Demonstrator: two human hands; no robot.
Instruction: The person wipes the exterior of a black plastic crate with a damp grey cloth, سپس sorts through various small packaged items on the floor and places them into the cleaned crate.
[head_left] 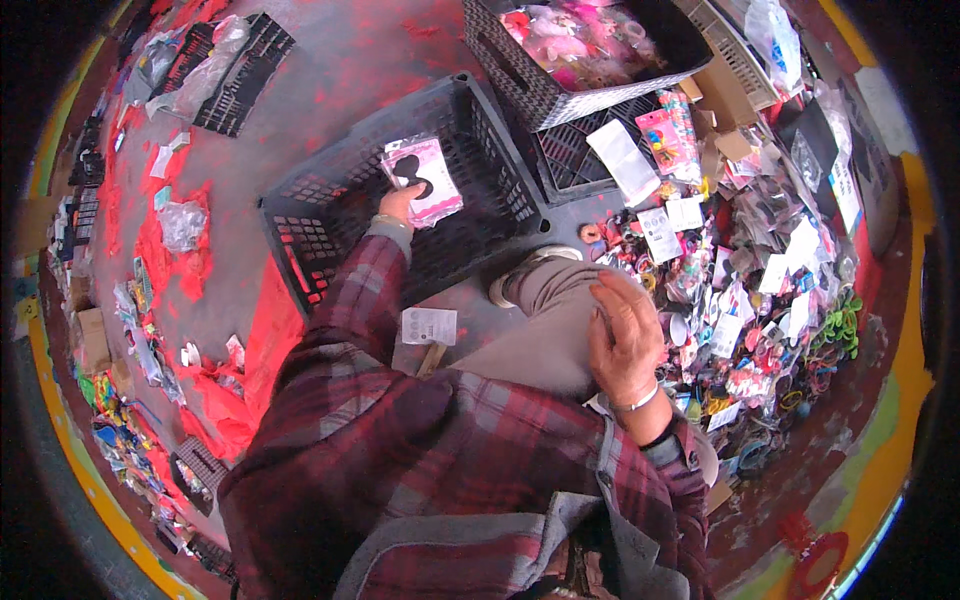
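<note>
My left hand point(397, 203) is closed on the near edge of a flat pink-and-white packet point(440, 188) with a black double-lobed shape on its front. I hold it over the inside of a dark plastic crate point(350, 140) with slotted walls. Whether the packet touches the crate floor, I cannot tell. My right hand point(627, 335) rests on my bent knee, its fingers stretched out and slightly bent, with nothing in them. A pale bracelet circles that wrist. To its right lies a heap of small mixed goods point(740, 330), including bands, packets and cards.
Beyond the crate, a patterned grey basket point(590, 98) full of pink packaged items sits on another dark crate point(575, 165). A white printed card point(429, 327) lies on the floor by my leg. Red scraps point(225, 395) and a clear plastic bag point(183, 226) lie to the left.
</note>
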